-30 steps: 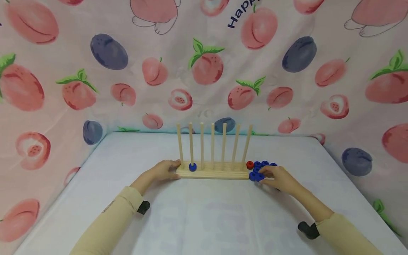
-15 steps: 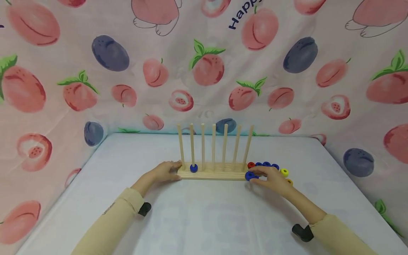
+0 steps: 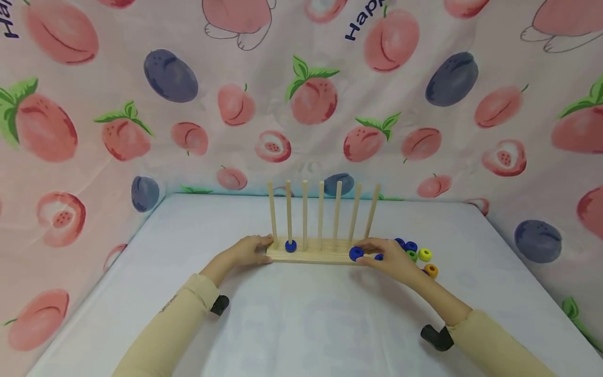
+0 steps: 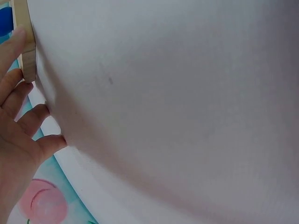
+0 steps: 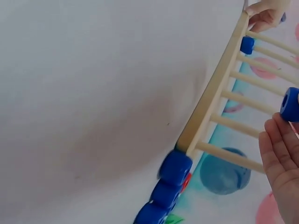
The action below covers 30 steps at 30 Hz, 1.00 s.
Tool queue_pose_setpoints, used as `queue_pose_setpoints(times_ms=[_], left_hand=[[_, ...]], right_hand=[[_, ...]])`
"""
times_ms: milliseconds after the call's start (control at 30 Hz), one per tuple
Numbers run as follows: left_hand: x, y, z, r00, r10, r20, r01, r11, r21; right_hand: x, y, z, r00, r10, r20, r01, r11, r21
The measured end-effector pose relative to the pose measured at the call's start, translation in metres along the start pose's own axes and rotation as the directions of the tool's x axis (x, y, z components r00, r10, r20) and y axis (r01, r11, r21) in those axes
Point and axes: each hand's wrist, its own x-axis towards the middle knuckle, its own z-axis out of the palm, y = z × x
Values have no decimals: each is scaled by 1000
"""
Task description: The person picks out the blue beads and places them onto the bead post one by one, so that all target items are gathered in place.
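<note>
A light wooden peg rack (image 3: 313, 256) with a row of upright pegs stands on the table. My left hand (image 3: 247, 250) grips its left end, thumb toward the front and fingers behind. One blue bead (image 3: 290, 246) sits at the bottom of the second peg from the left. My right hand (image 3: 392, 260) pinches another blue bead (image 3: 355, 254) between thumb and fingertips, close over the rack's right part. In the right wrist view that held bead (image 5: 290, 105) is raised beside the pegs, its hole showing. The thumb is mostly out of that view.
Off the rack's right end lie several loose beads: blue ones (image 3: 411, 246), a yellow one (image 3: 425, 255), a green one (image 3: 412, 256) and an orange one (image 3: 431, 270). A red bead (image 5: 186, 182) peeks out behind blue beads (image 5: 175, 167). A fruit-print cloth (image 3: 273, 146) hangs behind the white table (image 3: 301, 324).
My right hand has picked a blue bead out of the group and carried it left to the rack's right part. The left hand has kept its grip; the head view has shifted slightly.
</note>
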Motion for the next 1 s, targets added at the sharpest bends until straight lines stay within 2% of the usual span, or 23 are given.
queue_pose_setpoints(times_ms=[67,267,600,833,1000], left_hand=[[1,0,-1,1000,-1,1,1,1000,-3],[3,1,-2,1000,-10,2,10,1000,-8],[2,-1,-4,1000,-6,1,6,1000,-22],[2,1,-3,1000,8,-3,-8,999,-32],[1,2,-2,1000,-2,3,2,999,-32]], right_hand=[[3,-3,1,1000,6,16,-6,1000,-4],[11,-8,6,999,-44,25,43,999,24],[20,-18,19,995,-102,19,100,991,86],[25,-28,26,995,-98,-2,97,988,123],[30,-33,33,991,-133,6,131,980,153]])
